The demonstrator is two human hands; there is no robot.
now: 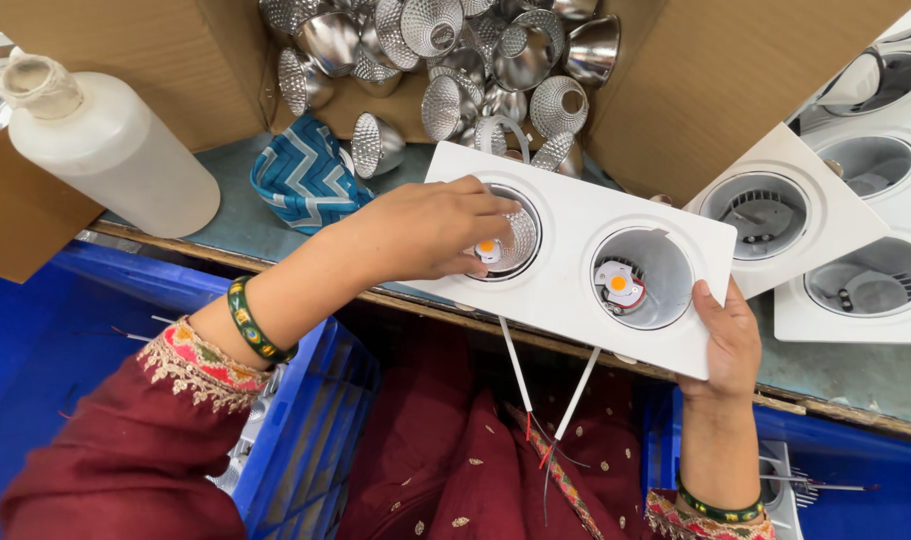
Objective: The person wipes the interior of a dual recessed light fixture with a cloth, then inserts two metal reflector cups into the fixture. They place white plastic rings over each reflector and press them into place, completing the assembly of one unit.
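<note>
Workbench edge carries a white twin downlight housing [575, 255]; right hand [727, 340] grips its corner, left hand [425, 230] fingertips press a faceted reflector [515, 235] into one opening. Second opening probably needs a reflector next.

left hand [425, 232] hides part of the reflector [510, 238] beneath it.

Head view, single camera: sitting on the person's head and looking steeply down and forward, close over the bench edge [305, 262]. It is taking in both forearms from the bottom, the person's lap below, and a cardboard box [695, 90] along the top edge. No second view is sharing the scene.
</note>
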